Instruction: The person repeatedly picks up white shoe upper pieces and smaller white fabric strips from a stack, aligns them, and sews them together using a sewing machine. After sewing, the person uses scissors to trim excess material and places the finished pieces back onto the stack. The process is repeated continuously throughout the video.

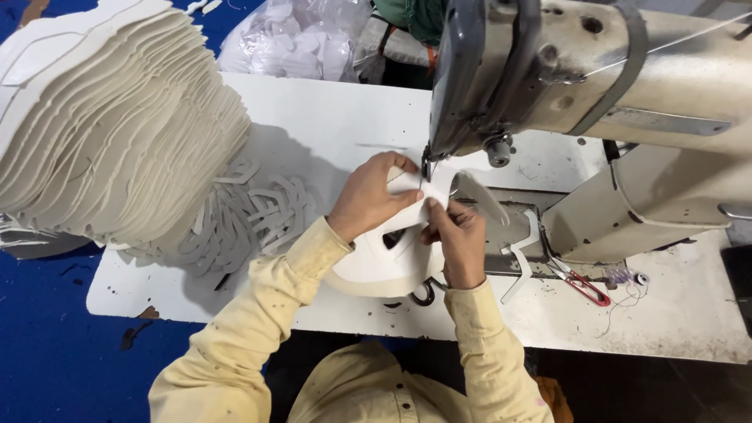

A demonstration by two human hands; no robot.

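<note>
A white cut shoe-upper piece point(384, 262) lies under the needle of a cream industrial sewing machine point(595, 86). My left hand point(368, 196) presses on the piece's upper left part, fingers pointing toward the needle point(425, 168). My right hand point(458, 239) pinches the piece's edge just below the needle, thumb and fingers closed on the white material. Both sleeves are pale yellow.
A tall stack of white cut pieces point(110, 117) stands at the left of the white table point(329, 117), with loose thin white strips point(251, 215) beside it. Red-handled thread snips point(583, 286) lie at the right. A clear bag of white parts point(301, 39) sits behind. Blue floor surrounds the table.
</note>
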